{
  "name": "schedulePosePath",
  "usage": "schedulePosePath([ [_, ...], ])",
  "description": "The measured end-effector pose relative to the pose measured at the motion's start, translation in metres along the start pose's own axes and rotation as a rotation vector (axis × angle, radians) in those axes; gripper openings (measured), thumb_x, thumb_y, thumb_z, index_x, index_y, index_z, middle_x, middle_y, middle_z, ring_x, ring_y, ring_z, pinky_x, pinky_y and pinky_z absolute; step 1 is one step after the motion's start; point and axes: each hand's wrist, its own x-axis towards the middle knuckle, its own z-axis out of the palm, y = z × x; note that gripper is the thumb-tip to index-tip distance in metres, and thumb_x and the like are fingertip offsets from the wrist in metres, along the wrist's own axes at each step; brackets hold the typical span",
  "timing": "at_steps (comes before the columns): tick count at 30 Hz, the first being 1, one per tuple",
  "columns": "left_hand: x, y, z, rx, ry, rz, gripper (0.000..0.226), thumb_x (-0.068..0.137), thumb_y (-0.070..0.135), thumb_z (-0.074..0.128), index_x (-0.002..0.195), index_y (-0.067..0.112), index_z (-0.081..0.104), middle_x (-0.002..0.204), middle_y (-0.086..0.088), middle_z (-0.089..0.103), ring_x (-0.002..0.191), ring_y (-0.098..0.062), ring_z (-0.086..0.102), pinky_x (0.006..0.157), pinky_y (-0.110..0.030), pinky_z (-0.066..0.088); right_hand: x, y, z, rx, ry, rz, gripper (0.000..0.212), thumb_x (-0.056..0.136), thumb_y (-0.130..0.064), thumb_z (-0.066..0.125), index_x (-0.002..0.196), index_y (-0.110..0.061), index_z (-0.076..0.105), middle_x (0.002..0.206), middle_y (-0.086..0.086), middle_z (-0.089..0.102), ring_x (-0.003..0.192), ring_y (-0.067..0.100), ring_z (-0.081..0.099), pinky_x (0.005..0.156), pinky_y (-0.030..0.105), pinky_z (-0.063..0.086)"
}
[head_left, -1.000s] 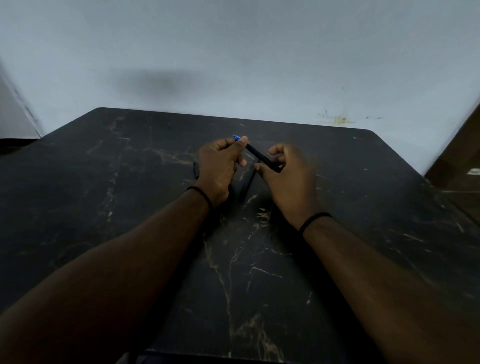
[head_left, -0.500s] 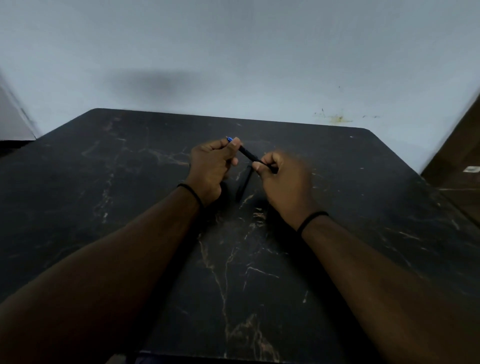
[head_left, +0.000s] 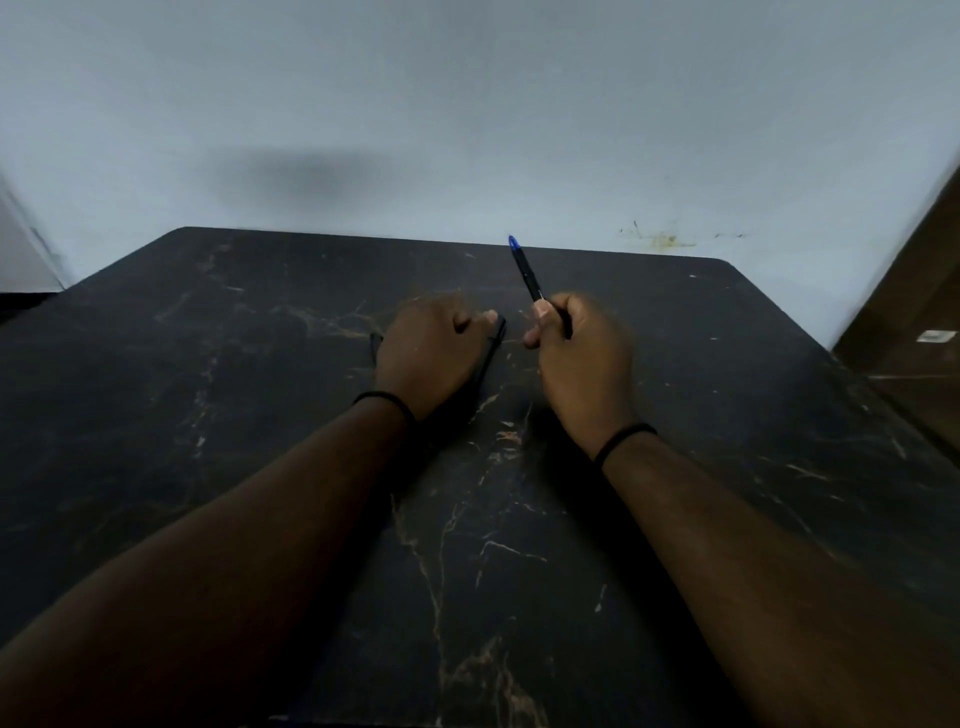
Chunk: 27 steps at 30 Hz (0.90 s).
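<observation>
Black pen (head_left: 525, 273) in R hand (head_left: 582, 358).

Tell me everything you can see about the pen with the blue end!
The pen is slim, with a black barrel that looks like plastic and a bright blue end. The right hand grips its lower part, which is hidden inside the grip. It stands tilted, blue end up and leaning left, over the dark marbled table. Nothing else touches it.
</observation>
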Motion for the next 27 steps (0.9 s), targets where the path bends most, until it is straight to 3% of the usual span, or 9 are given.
schedulePosePath([
  [4, -0.0001, -0.0014, 0.0006, 0.082, -0.059, -0.022, 0.055, 0.092, 0.048, 0.058, 0.048, 0.019, 0.04, 0.041, 0.007, 0.038, 0.038, -0.007, 0.037, 0.041, -0.019, 0.023, 0.0004, -0.0023, 0.0005, 0.062, -0.022, 0.024, 0.015, 0.102, -0.028, 0.053, 0.092, -0.026, 0.063, 0.071, -0.011, 0.065, 0.065, -0.006, 0.058, 0.06, 0.007, 0.038],
  [7, -0.0006, 0.001, 0.0011, 0.2, -0.168, -0.022, 0.052, 0.09, 0.055, 0.056, 0.053, 0.018, 0.048, 0.048, 0.006, 0.044, 0.044, -0.009, 0.041, 0.047, -0.022, 0.027, -0.0017, -0.0033, 0.0016, 0.054, -0.031, 0.01, 0.015, 0.103, -0.028, 0.053, 0.09, -0.027, 0.062, 0.07, -0.012, 0.063, 0.066, -0.006, 0.057, 0.059, 0.004, 0.038],
  [14, -0.0006, 0.008, -0.0001, 0.347, -0.212, -0.006, 0.035, 0.088, 0.04, 0.054, 0.062, 0.018, 0.049, 0.063, 0.002, 0.054, 0.056, -0.012, 0.049, 0.049, -0.024, 0.029, -0.002, -0.0014, 0.0014, 0.061, -0.022, 0.02, 0.014, 0.102, -0.029, 0.053, 0.097, -0.024, 0.065, 0.074, -0.01, 0.064, 0.068, -0.003, 0.058, 0.06, 0.009, 0.04],
  [20, 0.0, 0.0067, -0.0003, 0.358, -0.205, -0.018, 0.033, 0.089, 0.04, 0.055, 0.066, 0.017, 0.055, 0.064, 0.001, 0.055, 0.058, -0.013, 0.051, 0.049, -0.025, 0.031, -0.0031, -0.0009, 0.0023, 0.06, -0.026, -0.003, 0.016, 0.101, -0.028, 0.055, 0.096, -0.019, 0.067, 0.073, -0.009, 0.064, 0.07, 0.003, 0.06, 0.066, 0.022, 0.048],
  [27, 0.0011, 0.003, -0.0029, 0.365, -0.177, -0.042, 0.035, 0.088, 0.038, 0.055, 0.061, 0.016, 0.051, 0.06, 0.002, 0.053, 0.053, -0.01, 0.047, 0.048, -0.023, 0.026, -0.0024, 0.0008, 0.0027, 0.055, -0.019, 0.012, 0.013, 0.101, -0.028, 0.057, 0.097, -0.021, 0.067, 0.072, -0.01, 0.065, 0.067, -0.001, 0.06, 0.063, 0.015, 0.045],
])
